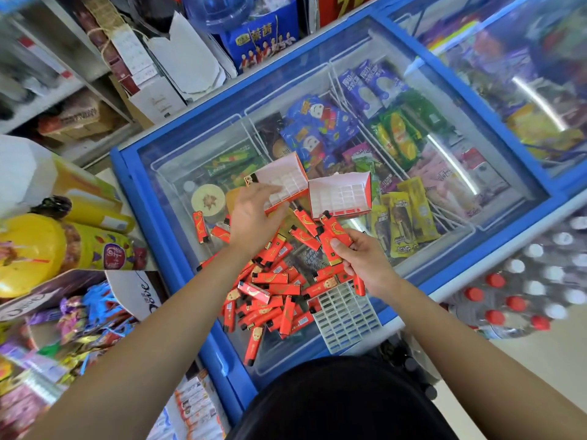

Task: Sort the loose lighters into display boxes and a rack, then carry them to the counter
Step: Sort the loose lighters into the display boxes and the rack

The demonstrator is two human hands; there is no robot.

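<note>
above the freezer lid (149,217) our right hand (359,258) pinches lighters (333,238); we judge them light, stiff, slippery, best held by long sides. left hand (254,214) touches a display box (286,181), grip unclear.

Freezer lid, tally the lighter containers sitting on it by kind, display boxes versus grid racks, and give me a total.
Red display boxes: 2
White grid rack: 1
Total: 3

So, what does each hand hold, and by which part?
The right hand pinches a few red lighters around their lower halves. The left hand lies on the near edge of the left display box; a grip cannot be told.
</note>
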